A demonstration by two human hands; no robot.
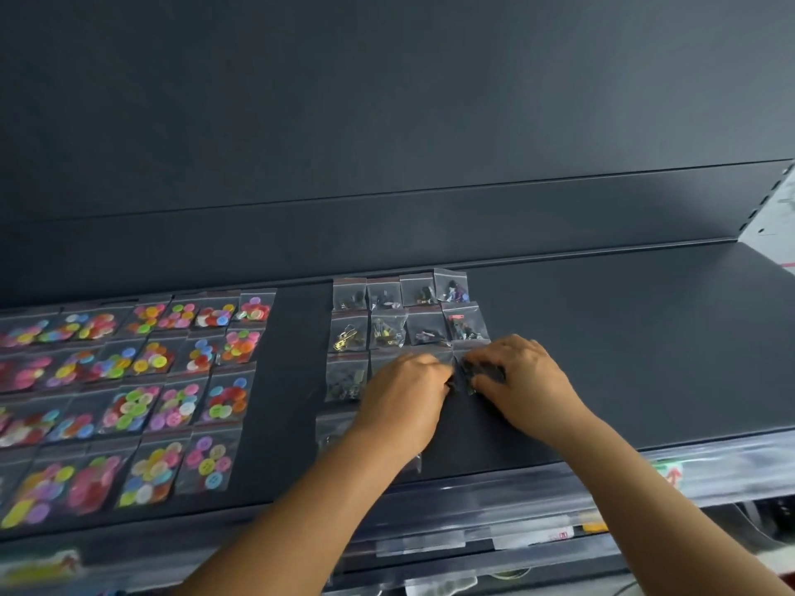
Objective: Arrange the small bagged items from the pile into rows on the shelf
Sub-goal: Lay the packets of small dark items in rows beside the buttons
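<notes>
On the dark shelf point(602, 337) two blocks of small clear bags are laid out: bags of coloured buttons point(172, 406) in rows at the left, and a smaller grid of bags of dark hardware point(387, 329) in the middle. Both hands are brought together at the third row of that grid, at its right end. A small bag of dark pieces point(479, 374) is held down beneath the curled fingertips of the right hand point(522, 380), while the neighbouring bag is covered by the left hand point(408, 389); whether that one is gripped or merely pressed cannot be told, since the fingers are blurred. A further bag point(344, 376) lies just left of the left hand, and no loose pile is shown. Such bags are judged to be very light, with thin, slick, pliable film and small hard contents that shift inside, so they are likely to slide on the smooth shelf and to nudge their neighbours. They are best taken by a light pinch at the flat sealed top strip or an edge, and then squared by flat fingertips rather than squeezed over the lumpy contents.
</notes>
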